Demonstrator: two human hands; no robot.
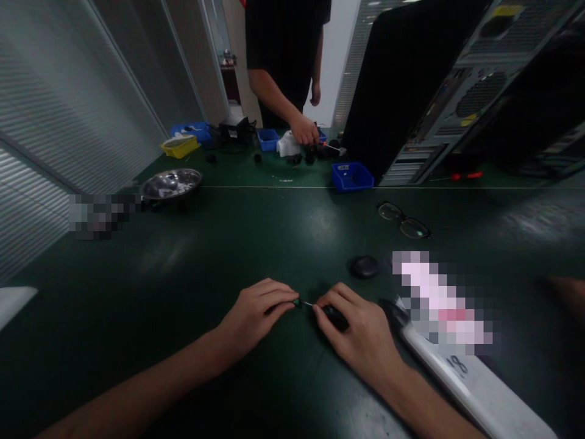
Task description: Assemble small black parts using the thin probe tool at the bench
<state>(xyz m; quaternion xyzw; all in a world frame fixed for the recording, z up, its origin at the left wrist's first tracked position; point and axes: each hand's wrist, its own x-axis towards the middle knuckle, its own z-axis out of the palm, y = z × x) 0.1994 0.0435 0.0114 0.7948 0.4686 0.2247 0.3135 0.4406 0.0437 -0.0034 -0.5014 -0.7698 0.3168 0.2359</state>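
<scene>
My left hand (262,310) pinches a small dark green piece (297,302) between thumb and fingertips, low over the table. It is too small to tell its exact kind. My right hand (359,323) is closed on a thin metal-tipped tool (309,303), whose tip points left and meets or nearly meets the green piece. A rounded black object (336,316) shows under the right fingers; whether it is the tool's handle or a separate part, I cannot tell. Just beyond the right hand lies a smooth black oval part (364,266).
Eyeglasses (404,221) and a blue bin (351,177) lie farther off. A white long object marked 18 (475,378) lies beside my right forearm. At left is a metal bowl (171,184). Across the table, a person's hand (304,130) works among small black parts. Computer cases (425,91) stand right.
</scene>
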